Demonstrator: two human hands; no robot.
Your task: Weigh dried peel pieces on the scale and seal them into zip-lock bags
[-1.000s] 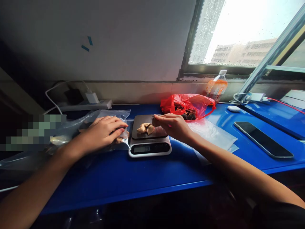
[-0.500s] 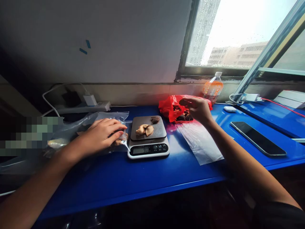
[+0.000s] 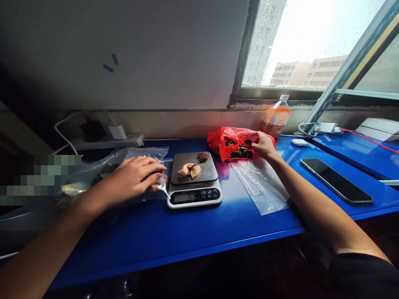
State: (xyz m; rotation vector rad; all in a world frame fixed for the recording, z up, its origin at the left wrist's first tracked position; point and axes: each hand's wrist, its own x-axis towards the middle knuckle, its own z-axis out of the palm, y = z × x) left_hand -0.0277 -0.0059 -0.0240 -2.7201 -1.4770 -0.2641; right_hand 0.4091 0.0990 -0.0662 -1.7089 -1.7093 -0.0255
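Observation:
My left hand lies with its fingers stretched out over a clear plastic bag holding pale dried pieces. Beside it stands a white kitchen scale with a metal plate. On the plate rest pale dried slices and a small dark brown dried piece; the display shows digits resembling 90. My right hand is closed in a pinch at the right side of a red plastic bag. Its fingertips seem to grip a dark dried slice among several others; they are partly hidden.
A flat clear bag lies before the red bag, and an orange drink bottle stands behind it. On the right are a phone and a white earphone case. A power strip runs along the wall.
My right hand has moved down and to the right, from above the red bag's opening to its right side. My left hand and the pieces on the scale stay as they were.

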